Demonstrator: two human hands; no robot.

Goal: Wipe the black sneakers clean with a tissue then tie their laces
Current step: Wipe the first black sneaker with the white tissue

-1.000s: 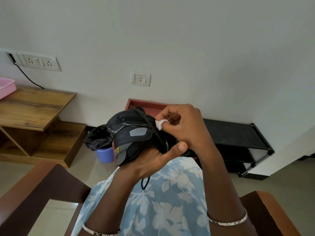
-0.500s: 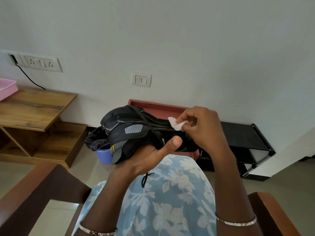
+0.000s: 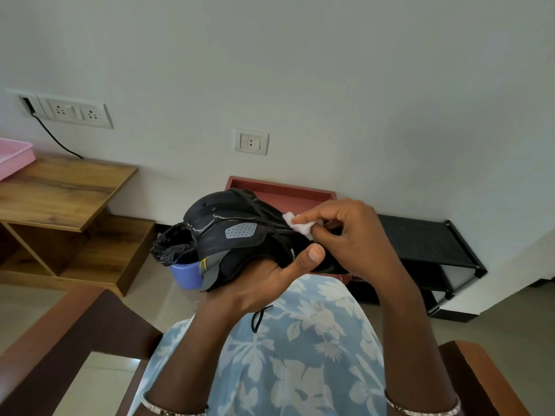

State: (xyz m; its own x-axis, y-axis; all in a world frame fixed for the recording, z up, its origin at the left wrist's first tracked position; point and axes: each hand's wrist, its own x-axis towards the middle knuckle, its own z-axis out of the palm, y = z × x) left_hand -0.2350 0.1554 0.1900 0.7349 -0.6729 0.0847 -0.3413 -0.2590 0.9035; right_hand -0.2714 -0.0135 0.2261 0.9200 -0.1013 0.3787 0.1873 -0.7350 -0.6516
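**ITEM: 1 black sneaker, held for wiping. Head view, the only view**

- **Sneaker** [image 3: 240, 235]: black with a grey perforated patch and grey-yellow heel trim. It is held in the air above the person's lap, lying on its side, heel end to the left. Only 1 shoe of the pair is in view.
- **Left hand** [image 3: 258, 283]: cups the sneaker from beneath. The thumb lies flat along the side, and the other fingers are hidden under the shoe.
- **Right hand** [image 3: 354, 235]: fingers curled, pinching the tissue between forefinger and thumb.
- **Tissue** [image 3: 300, 225]: small, white and wadded, touching the upper where the laces run.
- **Laces** [image 3: 264, 217]: black, loose and untied, with 1 end dangling below the left wrist.
- **Surroundings**: a blue bin [image 3: 187, 273] with a black liner sits behind the heel. A red tray [image 3: 282, 190] and a black rack [image 3: 426, 244] stand against the wall, and a wooden shelf unit [image 3: 66, 187] stands at left.

**Step in hand (judged):** wiping, and tying has not begun.

**Handling notes:**
1. Brace the shoe firmly in the left palm so that rubbing does not twist it.
2. Work the tissue in short strokes along the lace rows, not across them, since cords may snag and shred so small a wad.
3. Turn the shoe to reach the hidden far side and the sole edge.
4. Refold the tissue to a clean face once it is soiled.
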